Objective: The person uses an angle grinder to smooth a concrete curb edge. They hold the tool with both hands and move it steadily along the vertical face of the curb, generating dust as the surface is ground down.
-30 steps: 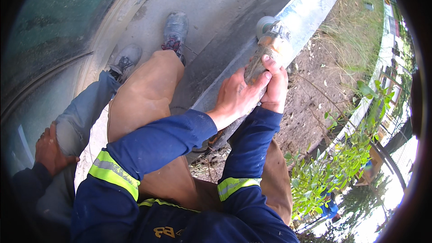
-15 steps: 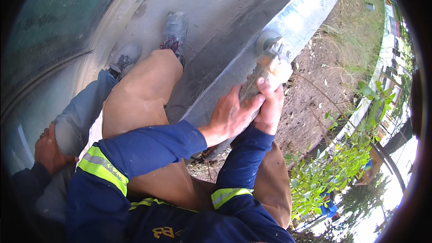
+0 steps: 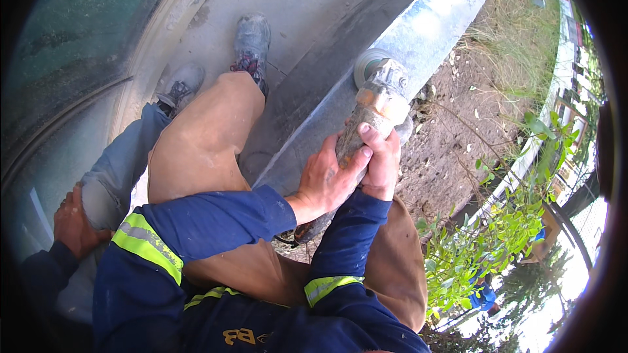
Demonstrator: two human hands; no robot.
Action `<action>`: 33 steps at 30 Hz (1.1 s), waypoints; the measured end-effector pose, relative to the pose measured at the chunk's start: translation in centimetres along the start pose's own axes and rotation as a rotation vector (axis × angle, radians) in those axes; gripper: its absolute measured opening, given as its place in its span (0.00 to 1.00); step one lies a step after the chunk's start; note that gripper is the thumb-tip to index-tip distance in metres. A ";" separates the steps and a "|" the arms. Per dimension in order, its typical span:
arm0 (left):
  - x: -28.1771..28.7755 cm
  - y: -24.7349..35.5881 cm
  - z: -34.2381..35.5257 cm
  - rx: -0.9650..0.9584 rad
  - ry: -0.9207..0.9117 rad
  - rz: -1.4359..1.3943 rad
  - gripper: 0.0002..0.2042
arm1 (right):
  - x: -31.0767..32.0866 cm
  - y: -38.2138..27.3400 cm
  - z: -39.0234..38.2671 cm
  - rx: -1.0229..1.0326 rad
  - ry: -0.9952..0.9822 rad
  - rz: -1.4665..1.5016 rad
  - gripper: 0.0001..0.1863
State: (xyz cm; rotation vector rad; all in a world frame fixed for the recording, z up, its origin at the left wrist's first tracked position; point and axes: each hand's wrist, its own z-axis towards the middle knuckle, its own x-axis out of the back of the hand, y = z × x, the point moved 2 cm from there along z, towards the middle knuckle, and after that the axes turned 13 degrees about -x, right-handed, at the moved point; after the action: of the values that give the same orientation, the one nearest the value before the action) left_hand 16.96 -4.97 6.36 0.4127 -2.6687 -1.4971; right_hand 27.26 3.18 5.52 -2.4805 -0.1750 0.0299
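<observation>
An angle grinder [image 3: 381, 100], coated in pale dust, is gripped in both hands over a grey concrete ledge [image 3: 428, 16]. Its round disc [image 3: 367, 65] lies against or just above the ledge's top; I cannot tell which. My left hand [image 3: 330, 180] wraps the grinder's body from the left, fingers closed. On the right side of the tool, my right hand [image 3: 381, 165] is closed too, its thumb over the body, apparently at the side handle. The back end of the grinder is mostly hidden behind my left hand and sleeves.
At the far left rests another person's hand [image 3: 75, 222] on a grey-trousered knee. Dusty glass [image 3: 85, 33] rises behind a pale floor [image 3: 212, 10]. Right of the ledge are bare soil [image 3: 451, 137], dry grass and a leafy shrub [image 3: 471, 261]. My tan-trousered legs straddle the ledge.
Both hands have drawn the grinder slightly left and back along the ledge. More of its metal head shows now. My grip looks the same.
</observation>
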 end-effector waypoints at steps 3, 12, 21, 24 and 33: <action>-0.1 0.2 0.2 0.012 -0.007 -0.012 0.38 | 0.2 0.0 0.3 -0.007 -0.007 -0.001 0.29; -0.5 0.8 1.4 -0.008 0.003 -0.030 0.36 | 0.2 -1.4 0.8 -0.057 0.013 0.035 0.31; -0.9 1.3 3.8 0.002 -0.046 -0.063 0.37 | 1.0 -2.4 2.8 0.068 0.051 0.111 0.26; -1.0 1.3 4.8 -0.047 -0.018 -0.040 0.38 | 1.2 -3.4 4.0 0.042 0.052 0.104 0.27; 0.2 2.3 7.3 -0.038 -0.020 0.033 0.45 | -0.3 -5.1 6.1 0.049 0.054 0.087 0.26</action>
State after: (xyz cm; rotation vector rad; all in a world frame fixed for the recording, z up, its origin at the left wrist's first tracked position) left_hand 15.02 2.13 4.44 0.3518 -2.6437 -1.5481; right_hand 25.95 10.81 3.76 -2.4357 -0.0428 0.0035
